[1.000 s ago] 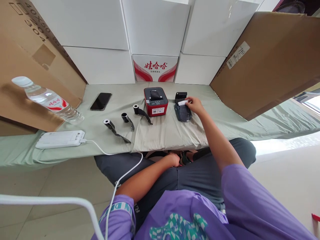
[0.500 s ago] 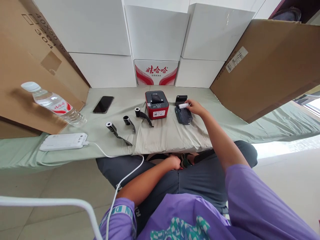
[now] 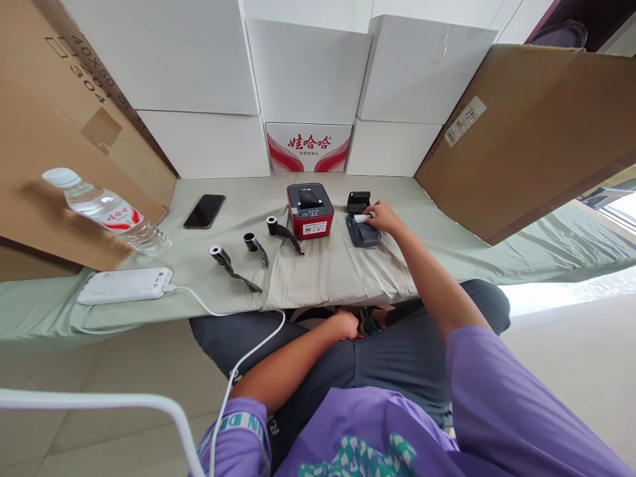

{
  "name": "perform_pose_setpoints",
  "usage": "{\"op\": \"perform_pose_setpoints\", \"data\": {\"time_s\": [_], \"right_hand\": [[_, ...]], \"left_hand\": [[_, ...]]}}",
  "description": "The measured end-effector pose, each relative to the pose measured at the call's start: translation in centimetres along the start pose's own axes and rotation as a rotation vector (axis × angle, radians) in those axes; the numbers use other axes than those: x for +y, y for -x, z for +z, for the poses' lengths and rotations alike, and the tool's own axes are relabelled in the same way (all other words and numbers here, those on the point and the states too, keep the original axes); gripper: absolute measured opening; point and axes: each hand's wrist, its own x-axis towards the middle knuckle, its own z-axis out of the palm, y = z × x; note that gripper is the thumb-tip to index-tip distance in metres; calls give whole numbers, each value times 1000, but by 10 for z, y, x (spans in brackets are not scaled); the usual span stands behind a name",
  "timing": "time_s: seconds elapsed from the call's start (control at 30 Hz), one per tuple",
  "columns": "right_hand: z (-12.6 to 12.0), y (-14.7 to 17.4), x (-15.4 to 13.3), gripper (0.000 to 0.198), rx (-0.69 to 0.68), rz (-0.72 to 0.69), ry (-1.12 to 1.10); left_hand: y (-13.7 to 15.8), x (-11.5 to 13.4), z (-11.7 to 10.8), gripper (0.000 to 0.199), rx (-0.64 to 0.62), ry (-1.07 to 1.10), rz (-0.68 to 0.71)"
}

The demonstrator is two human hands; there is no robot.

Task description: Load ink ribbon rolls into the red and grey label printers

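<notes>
On the cloth to the right, a small dark portable printer [image 3: 364,234] lies with its black lid [image 3: 358,201] flipped up. My right hand [image 3: 383,217] reaches over it, fingers pinching a small white paper roll [image 3: 361,218] at its right end. The roll is at the printer's paper bay; whether it is fully seated I cannot tell. My left hand [image 3: 346,324] rests low in my lap with its fingers curled, and their tips are hidden. To the left of the printer stands a red and black label printer [image 3: 311,215].
Three black-and-white rolls with loose dark tails, such as the one nearest the red printer [image 3: 272,226], lie left of it. Further left are a phone [image 3: 204,211], a water bottle [image 3: 110,211] and a white power bank [image 3: 124,286] with a cable. Cardboard [image 3: 527,132] and white boxes [image 3: 309,73] surround the surface.
My right hand has brought the white paper roll down into the open printer's bay area. The roll now shows less. My left hand has stayed in place.
</notes>
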Motion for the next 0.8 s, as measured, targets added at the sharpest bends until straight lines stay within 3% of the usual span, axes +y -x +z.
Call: {"op": "perform_pose_setpoints", "data": {"time_s": [0.13,0.23,0.3,0.4,0.53,0.63,0.73,0.8], "right_hand": [[-3,2,3,34,188,-4,-58],[-12,-5,-2,52,264,-41,-52],[-18,-11,-10,59,185,-60,-49],[-26,-10,-22,54,63,-42,-5],[-35,18,-22,49,50,-108,19],[-38,42,-13,46,-61,-173,-52],[-39,55,-9,45,-150,-164,-108],[-38,58,-13,48,-139,-150,-113]], "left_hand": [[-1,-1,0,45,-9,11,-7],[-1,0,0,44,0,22,-8],[-1,0,0,42,5,26,-16],[-1,1,0,38,13,31,-28],[-2,1,-1,39,9,34,-24],[-2,2,-1,44,-19,28,-9],[-2,3,0,48,-45,24,2],[-2,3,0,48,-55,20,6]]}}
